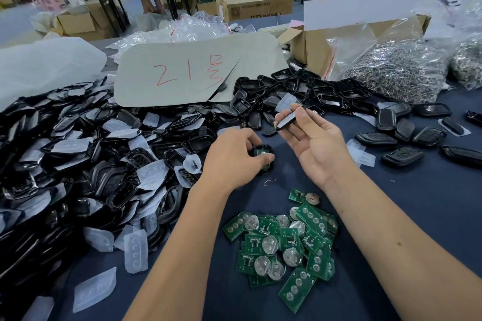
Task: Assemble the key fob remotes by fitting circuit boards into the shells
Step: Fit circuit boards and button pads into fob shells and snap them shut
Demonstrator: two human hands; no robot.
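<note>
1. While it rests on the dark blue tabletop, the left hand curls its grip round a black plastic shell holding a green circuit board, thumb pressing the board.
2. The right hand, palm up, pinches a black shell half between thumb and fingers, just right of it.
3. Loose green circuit boards lie nearer; black shells heap left.

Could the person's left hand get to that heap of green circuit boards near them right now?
Probably not at once. The left hand is gripping a shell with a board in it on the table. The green circuit boards lie uncovered below that hand, so once freed, the way looks open.
</note>
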